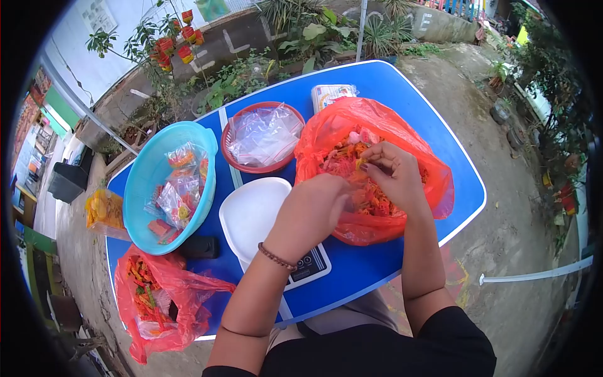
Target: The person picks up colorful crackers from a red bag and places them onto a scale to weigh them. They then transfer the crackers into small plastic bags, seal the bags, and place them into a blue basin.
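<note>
Both hands are over a red plastic bag (402,119) on the right of the blue table. Inside it lie pink, orange and yellow pieces (342,157) that look like flower petals. My right hand (399,173) is closed, thumb and fingertips pinching a small yellow petal-like piece. At the bag's near left side, my left hand (317,210) has curled fingers; what they hold is hidden, though something clear like thin plastic shows beside them. Under my left forearm stands a white kitchen scale (308,267) with a white tray (254,210) on top.
A turquoise basin (135,201) holds filled clear packets (179,201). Behind the scale, a red basket (232,160) contains clear zip bags (267,135). Another red bag (195,295) sits at front left, near a dark object (200,247). A white box (330,95) stands at the back.
</note>
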Available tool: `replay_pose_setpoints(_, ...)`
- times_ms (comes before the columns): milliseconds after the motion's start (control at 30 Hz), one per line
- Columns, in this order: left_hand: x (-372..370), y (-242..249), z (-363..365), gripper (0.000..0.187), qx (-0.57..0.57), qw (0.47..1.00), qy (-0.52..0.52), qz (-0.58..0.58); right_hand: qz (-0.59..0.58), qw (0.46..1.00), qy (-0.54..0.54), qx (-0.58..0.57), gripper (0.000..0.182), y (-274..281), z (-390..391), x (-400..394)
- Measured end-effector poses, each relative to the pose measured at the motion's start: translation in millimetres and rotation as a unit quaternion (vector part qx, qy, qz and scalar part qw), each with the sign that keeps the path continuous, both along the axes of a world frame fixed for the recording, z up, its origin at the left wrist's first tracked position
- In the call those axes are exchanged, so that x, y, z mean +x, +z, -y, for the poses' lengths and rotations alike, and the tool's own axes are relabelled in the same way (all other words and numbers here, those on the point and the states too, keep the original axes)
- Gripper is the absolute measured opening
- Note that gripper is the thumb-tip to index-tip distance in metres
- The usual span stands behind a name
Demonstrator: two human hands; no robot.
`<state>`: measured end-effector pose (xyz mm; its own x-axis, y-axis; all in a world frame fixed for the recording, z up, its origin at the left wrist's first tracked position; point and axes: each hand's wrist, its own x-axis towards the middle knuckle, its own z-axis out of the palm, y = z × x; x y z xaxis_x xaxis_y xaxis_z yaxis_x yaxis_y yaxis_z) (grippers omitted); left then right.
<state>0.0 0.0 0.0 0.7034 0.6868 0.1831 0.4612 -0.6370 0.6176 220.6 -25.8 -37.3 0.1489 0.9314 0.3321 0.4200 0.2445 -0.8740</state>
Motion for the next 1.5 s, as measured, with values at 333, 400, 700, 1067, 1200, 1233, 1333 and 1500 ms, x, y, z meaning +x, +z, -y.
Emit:
replay_pose_setpoints(333, -62.8, 21.2, -24.0, 0.022, -0.141, 0.984, 0.024, 0.107, -0.204, 0.964, 0.169, 0.016, 0.018, 8.2, -1.8, -77.1)
replay_pose_setpoints(400, -77.4, 34.6, -22.4, 0.023, -0.144, 0.984, 0.057, 0.090, -0.168, 0.971, 0.169, 0.017, 0.017, 12.1, -0.9, -94.0)
replay_pose_setpoints(700, -123.9, 23.2, -37.5, 0.027, -0.142, 0.980, 0.121, -0.065, 0.146, 0.974, 0.152, 0.084, 0.012, 5.5, -4.0, -132.7)
replay_pose_setpoints(1067, -57.4, 20.4, -20.6, 0.027, 0.045, 0.993, 0.076, 0.081, 0.106, 0.980, 0.080, 0.149, 0.035, 31.7, 6.4, -66.6)
replay_pose_setpoints(1200, -18.4, 8.9, -4.2, 0.019, 0.063, 0.994, 0.011, 0.083, 0.128, 0.988, 0.020, 0.081, 0.034, 31.0, 13.4, -26.4)
replay_pose_setpoints(1233, -13.4, 3.8, -2.0, 0.019, 0.064, 0.996, -0.006, 0.069, 0.124, 0.991, -0.005, 0.041, 0.033, 31.0, 17.1, -19.4)
replay_pose_setpoints(1333, -3.5, -13.1, -1.6, 0.018, 0.079, 0.995, -0.049, 0.026, 0.186, 0.982, -0.043, 0.013, 0.029, 10.8, 14.7, 4.7)
replay_pose_setpoints(1500, 2.4, -30.4, 1.1, 0.022, 0.099, 0.994, -0.024, -0.025, 0.181, 0.980, 0.066, -0.054, 0.025, 7.0, 19.5, 3.6)
